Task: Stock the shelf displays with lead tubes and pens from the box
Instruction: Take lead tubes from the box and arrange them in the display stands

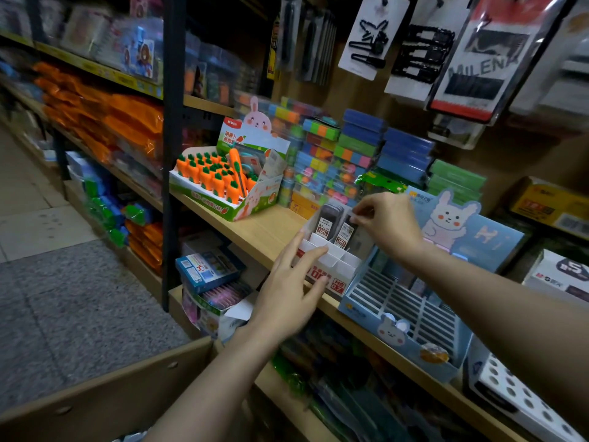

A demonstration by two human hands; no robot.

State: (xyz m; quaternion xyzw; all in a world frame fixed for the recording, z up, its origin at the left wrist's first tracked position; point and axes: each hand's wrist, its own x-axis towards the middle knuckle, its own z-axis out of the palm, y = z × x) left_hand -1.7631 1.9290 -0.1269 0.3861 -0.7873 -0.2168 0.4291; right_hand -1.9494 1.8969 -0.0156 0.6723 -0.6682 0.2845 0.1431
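Note:
A white and red lead-tube display (331, 266) with dividers stands on the wooden shelf (255, 228). Two dark lead tubes (328, 221) with white labels stand in its back slots. My left hand (290, 282) lies with straight fingers against the display's front left side. My right hand (390, 223) pinches a lead tube (353, 229) at the display's back right corner. To the right sits a blue rabbit pen display (411, 311) with a slotted white grid. A cardboard box's flap (105, 390) shows at the bottom left.
A carrot-pen display (223, 183) stands left of the lead display. Stacks of coloured sticky-note boxes (338, 154) fill the shelf behind. Hair-clip cards (414, 46) hang above. Boxes sit on the lower shelf (210, 269). A white perforated tray (516, 393) is at the lower right.

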